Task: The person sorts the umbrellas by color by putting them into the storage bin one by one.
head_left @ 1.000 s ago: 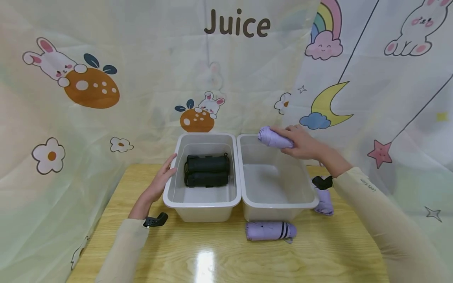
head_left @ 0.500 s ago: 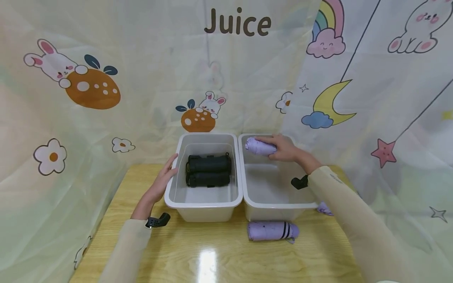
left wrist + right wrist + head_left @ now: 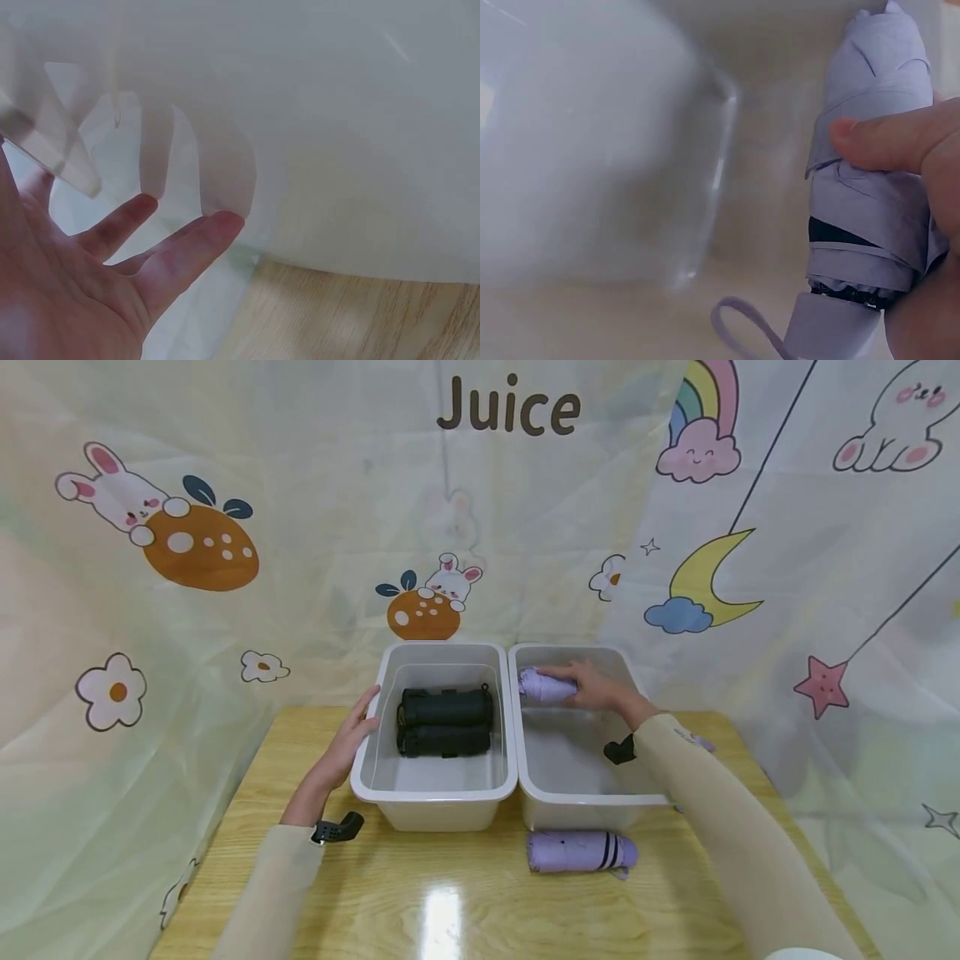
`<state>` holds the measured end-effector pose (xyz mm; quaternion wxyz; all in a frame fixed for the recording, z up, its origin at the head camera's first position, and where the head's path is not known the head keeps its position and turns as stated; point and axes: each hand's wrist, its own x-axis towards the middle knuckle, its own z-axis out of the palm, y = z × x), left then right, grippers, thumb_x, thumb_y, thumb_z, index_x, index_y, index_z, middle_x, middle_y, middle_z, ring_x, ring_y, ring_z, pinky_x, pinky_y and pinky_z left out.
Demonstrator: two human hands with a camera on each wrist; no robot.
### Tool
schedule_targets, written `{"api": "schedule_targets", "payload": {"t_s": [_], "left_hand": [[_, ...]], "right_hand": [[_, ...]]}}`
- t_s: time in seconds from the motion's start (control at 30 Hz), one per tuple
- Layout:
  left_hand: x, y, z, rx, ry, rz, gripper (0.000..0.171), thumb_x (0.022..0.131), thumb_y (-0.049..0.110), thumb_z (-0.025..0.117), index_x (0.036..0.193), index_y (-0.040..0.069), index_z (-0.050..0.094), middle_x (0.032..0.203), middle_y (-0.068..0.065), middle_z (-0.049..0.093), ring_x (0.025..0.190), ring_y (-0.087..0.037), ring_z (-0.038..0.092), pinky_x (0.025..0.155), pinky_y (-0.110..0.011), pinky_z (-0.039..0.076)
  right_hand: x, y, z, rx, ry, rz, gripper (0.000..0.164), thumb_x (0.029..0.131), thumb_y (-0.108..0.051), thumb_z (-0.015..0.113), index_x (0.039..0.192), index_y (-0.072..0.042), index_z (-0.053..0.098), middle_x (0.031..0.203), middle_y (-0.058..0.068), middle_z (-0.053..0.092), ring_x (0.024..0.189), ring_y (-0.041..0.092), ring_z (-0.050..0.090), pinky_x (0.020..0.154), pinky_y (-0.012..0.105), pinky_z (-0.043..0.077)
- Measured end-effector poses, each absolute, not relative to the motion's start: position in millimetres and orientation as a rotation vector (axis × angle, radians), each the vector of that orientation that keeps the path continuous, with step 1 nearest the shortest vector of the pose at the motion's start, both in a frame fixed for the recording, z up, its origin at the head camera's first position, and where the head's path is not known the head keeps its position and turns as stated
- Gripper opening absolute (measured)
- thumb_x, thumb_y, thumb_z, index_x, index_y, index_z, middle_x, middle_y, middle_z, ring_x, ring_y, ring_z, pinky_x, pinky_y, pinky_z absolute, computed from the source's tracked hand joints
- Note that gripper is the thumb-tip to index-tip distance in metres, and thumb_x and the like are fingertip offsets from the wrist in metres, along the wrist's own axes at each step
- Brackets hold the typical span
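My right hand [image 3: 596, 687] grips a folded lilac umbrella [image 3: 546, 686] inside the far end of the right white bin [image 3: 596, 799]. In the right wrist view, the thumb lies across the umbrella's wrapped cloth [image 3: 877, 199], and a strap loops from its handle end. My left hand [image 3: 347, 747] rests against the outer left side of the left white bin [image 3: 435, 796], fingers spread and fingertips touching the wall [image 3: 345, 187]. Inside that bin, two folded black umbrellas [image 3: 447, 708] lie side by side.
Another folded lilac umbrella [image 3: 573, 852] lies on the wooden table [image 3: 375, 893] in front of the right bin. A further lilac item [image 3: 703, 743] is mostly hidden behind the right sleeve. A printed cloth [image 3: 315, 527] hangs behind the bins.
My right hand has carried the lilac umbrella left and down, from over the right bin's far right rim into the bin. My left hand stays at the left bin.
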<state>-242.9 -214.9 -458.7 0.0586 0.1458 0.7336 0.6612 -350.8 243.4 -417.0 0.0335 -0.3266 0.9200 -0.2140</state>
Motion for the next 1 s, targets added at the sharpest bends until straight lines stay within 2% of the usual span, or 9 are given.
{"api": "schedule_targets", "payload": {"t_s": [0.13, 0.4, 0.57, 0.7, 0.93, 1.0], "left_hand": [[-243.0, -214.6, -460.0, 0.428, 2.231, 1.995, 0.058, 0.107, 0.025, 0.036, 0.158, 0.020, 0.008, 0.159, -0.019, 0.009, 0.131, -0.048, 0.032, 0.091, -0.060, 0.042], [-239.9, -213.5, -462.6, 0.416, 2.226, 2.006, 0.058, 0.107, 0.027, 0.036, 0.158, 0.023, 0.009, 0.160, -0.016, 0.009, 0.133, -0.047, 0.029, 0.092, -0.061, 0.040], [-242.4, -212.5, -462.4, 0.415, 2.225, 2.008, 0.057, 0.106, 0.029, 0.037, 0.158, 0.026, 0.012, 0.159, -0.014, 0.012, 0.133, -0.045, 0.031, 0.091, -0.060, 0.041], [-242.4, -211.0, -460.7, 0.427, 2.209, 2.011, 0.057, 0.107, 0.026, 0.036, 0.158, 0.024, 0.011, 0.159, -0.015, 0.012, 0.132, -0.046, 0.031, 0.092, -0.061, 0.040], [-240.9, -213.3, -460.3, 0.415, 2.197, 2.033, 0.057, 0.107, 0.026, 0.037, 0.158, 0.024, 0.011, 0.159, -0.015, 0.010, 0.132, -0.047, 0.031, 0.092, -0.060, 0.040], [-239.7, -211.6, -462.4, 0.411, 2.196, 2.030, 0.057, 0.107, 0.026, 0.037, 0.158, 0.024, 0.011, 0.159, -0.015, 0.010, 0.131, -0.047, 0.031, 0.091, -0.058, 0.042]], "right_hand": [[-357.3, 242.1, -428.9, -0.993, 2.799, -0.620, 0.073, 0.077, 0.001, 0.069, 0.144, -0.022, 0.051, 0.131, 0.016, 0.056, 0.100, 0.029, 0.048, 0.081, 0.044, 0.040], [-366.4, 239.4, -448.2, -1.136, 2.771, -0.652, 0.070, 0.069, 0.006, 0.062, 0.135, -0.014, 0.060, 0.123, 0.018, 0.062, 0.087, 0.027, 0.052, 0.072, 0.039, 0.042], [-369.2, 237.9, -457.1, -1.034, 2.805, -0.597, 0.072, 0.066, 0.007, 0.066, 0.136, -0.010, 0.059, 0.126, 0.019, 0.060, 0.094, 0.030, 0.052, 0.080, 0.043, 0.040], [-366.8, 237.5, -465.9, -0.917, 2.820, -0.577, 0.072, 0.067, 0.005, 0.068, 0.136, -0.012, 0.058, 0.125, 0.021, 0.058, 0.103, 0.035, 0.047, 0.086, 0.046, 0.037], [-365.8, 233.6, -476.3, -0.986, 2.829, -0.549, 0.071, 0.061, 0.010, 0.070, 0.130, -0.008, 0.064, 0.113, 0.016, 0.066, 0.093, 0.027, 0.055, 0.082, 0.043, 0.044], [-365.1, 236.5, -482.1, -0.972, 2.817, -0.536, 0.072, 0.060, 0.010, 0.069, 0.130, -0.007, 0.064, 0.115, 0.015, 0.066, 0.093, 0.025, 0.055, 0.083, 0.042, 0.044]]}}
